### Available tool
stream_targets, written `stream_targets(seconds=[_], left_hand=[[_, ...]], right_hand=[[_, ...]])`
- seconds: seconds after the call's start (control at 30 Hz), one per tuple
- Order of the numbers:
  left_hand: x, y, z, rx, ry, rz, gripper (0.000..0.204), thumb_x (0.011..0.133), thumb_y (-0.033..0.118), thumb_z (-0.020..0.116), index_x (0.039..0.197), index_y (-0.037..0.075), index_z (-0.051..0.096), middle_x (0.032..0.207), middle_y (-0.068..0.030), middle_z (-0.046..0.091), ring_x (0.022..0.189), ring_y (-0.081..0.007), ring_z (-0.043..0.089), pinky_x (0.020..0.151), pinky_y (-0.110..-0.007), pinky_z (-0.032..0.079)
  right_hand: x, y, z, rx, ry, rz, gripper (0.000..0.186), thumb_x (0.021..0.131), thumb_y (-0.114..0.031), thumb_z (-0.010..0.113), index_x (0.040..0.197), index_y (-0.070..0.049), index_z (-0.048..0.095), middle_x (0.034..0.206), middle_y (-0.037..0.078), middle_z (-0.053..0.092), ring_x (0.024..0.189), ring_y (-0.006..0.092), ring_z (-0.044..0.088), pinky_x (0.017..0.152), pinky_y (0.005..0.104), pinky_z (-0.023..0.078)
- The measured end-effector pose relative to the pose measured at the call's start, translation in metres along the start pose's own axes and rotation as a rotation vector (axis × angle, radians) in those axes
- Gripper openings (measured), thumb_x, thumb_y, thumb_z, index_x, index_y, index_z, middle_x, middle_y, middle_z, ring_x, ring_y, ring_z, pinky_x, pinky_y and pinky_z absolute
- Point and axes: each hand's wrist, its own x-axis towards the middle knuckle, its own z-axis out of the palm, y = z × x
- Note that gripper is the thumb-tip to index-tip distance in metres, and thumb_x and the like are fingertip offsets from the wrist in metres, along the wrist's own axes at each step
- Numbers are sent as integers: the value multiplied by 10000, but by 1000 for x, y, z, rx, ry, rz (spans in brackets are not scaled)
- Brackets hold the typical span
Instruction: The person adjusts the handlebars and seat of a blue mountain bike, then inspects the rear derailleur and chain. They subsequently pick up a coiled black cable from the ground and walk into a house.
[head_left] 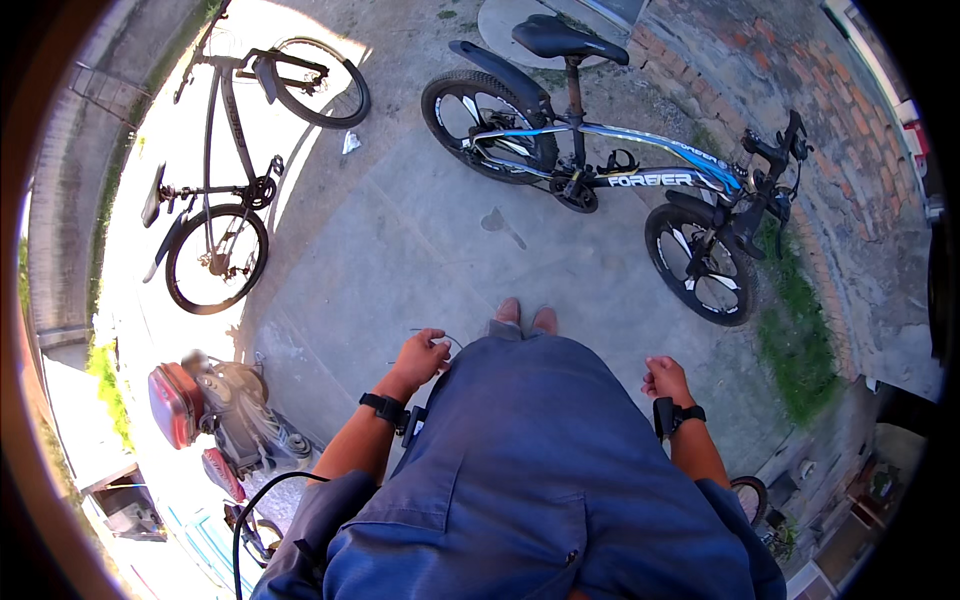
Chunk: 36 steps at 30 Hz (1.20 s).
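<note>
- On the left of the frame I see a red hard-shell case (176,404), seemingly on the motor scooter (240,410); I can't see inside it.
- The left hand (420,358), left of centre, appears to pinch a thin dark wire (455,341), whose ends stick out past the fingers.
- The right hand (667,378), right of centre, has its fingers partly curled; I can't tell whether it is fully closed or grips anything.
- Across the upper right I have a blue-and-black mountain bike (640,160) standing on the concrete ground (390,250), well apart from both hands.
- A dark bicycle (225,140) stands in the upper left, partly in glaring sun.
- Grass (800,340) grows at the right, near the mountain bike's front wheel.
- The blue clothing (540,460) blocks my lower middle; a black cable (245,510) loops beside the left sleeve.
</note>
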Motion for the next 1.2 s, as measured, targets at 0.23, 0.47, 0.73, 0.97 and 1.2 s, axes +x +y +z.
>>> stream_targets(seconds=[0.23, 0.47, 0.73, 0.97, 1.2], left_hand=[[0, -6, 11, 5, 2, -5, 458, 934, 195, 587, 1309, -56, 503, 886, -131, 695, 728, -171, 689, 605, -288, 541], [-8, -5, 14, -11, 24, -29, 458, 939, 196, 596, 1311, -52, 499, 871, -126, 692, 712, -171, 679, 601, -288, 534], [-14, -4, 17, -69, 28, -46, 465, 945, 211, 597, 1319, -43, 489, 888, -108, 678, 713, -167, 672, 574, -280, 505], [-15, 1, 19, -64, 24, -59, 461, 951, 231, 583, 1318, -35, 496, 934, -122, 677, 718, -165, 673, 597, -290, 516], [-17, 3, 20, -51, 40, -53, 435, 956, 235, 555, 1300, -29, 518, 941, -133, 681, 713, -167, 677, 607, -293, 522]], right_hand=[[4, 4, -5, 34, -12, -16, 288, 937, -295, 636, 1078, -50, 581, 724, 65, 602, 504, 161, 596, 417, 280, 432], [10, -2, -7, 31, -25, 0, 280, 934, -294, 638, 1076, -59, 585, 731, 61, 604, 505, 156, 598, 421, 276, 437], [15, -7, -9, 20, -43, -11, 282, 937, -293, 636, 1084, -58, 582, 731, 62, 600, 498, 154, 592, 419, 274, 432], [14, -6, -13, 50, -60, -24, 269, 937, -283, 636, 1073, -57, 584, 725, 58, 592, 500, 148, 586, 420, 270, 425], [14, -5, -14, 28, -71, -10, 261, 937, -289, 627, 1069, -67, 587, 744, 48, 592, 515, 143, 586, 446, 269, 434]])
